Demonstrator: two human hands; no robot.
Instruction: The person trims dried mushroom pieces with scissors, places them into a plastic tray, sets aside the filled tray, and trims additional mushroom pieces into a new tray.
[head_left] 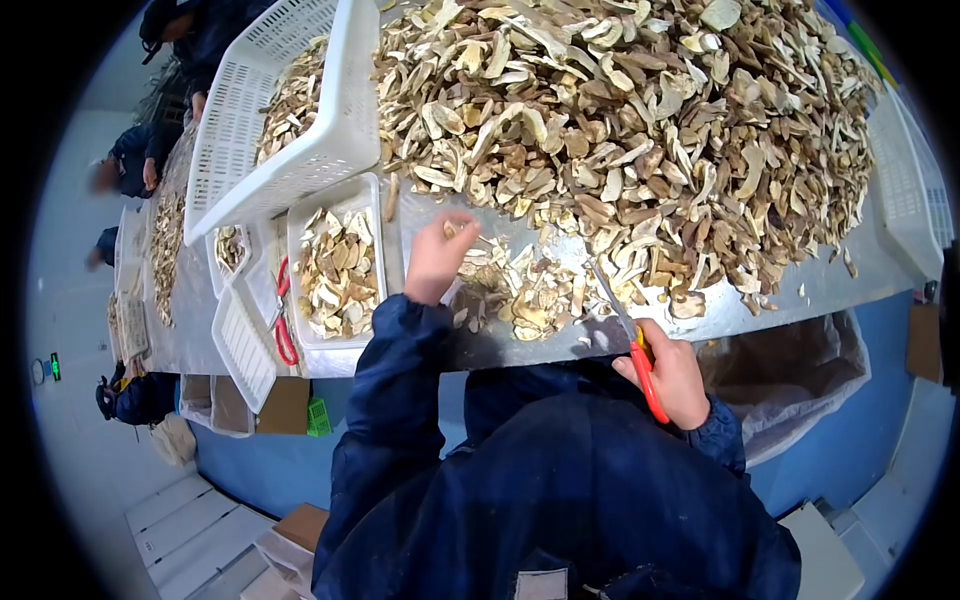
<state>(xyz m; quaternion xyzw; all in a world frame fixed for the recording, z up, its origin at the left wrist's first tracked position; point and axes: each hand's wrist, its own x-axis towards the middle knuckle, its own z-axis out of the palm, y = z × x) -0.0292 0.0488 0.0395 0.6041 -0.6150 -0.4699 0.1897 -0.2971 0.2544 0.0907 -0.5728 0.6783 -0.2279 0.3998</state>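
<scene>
My right hand (680,378), at the table's near edge, is closed around red-handled scissors (645,370). Their blades point up and left over the sliced dried mushrooms. My left hand (438,260) is pinched above the metal tabletop, slightly blurred, with a small pale mushroom slice (452,230) at its fingertips. Between the hands lies a loose scatter of mushroom pieces (535,300). Behind it rises a large heap of sliced dried mushrooms (610,100). Left of my left hand, a white tray (378,235) holds more slices.
A large white slotted basket (345,120) with slices stands at upper left. Another pair of red-handled scissors (283,310) lies beside a tilted white slotted tray (243,345). Below the right table edge is a lined bin (790,375). Other people (145,155) stand along the far left.
</scene>
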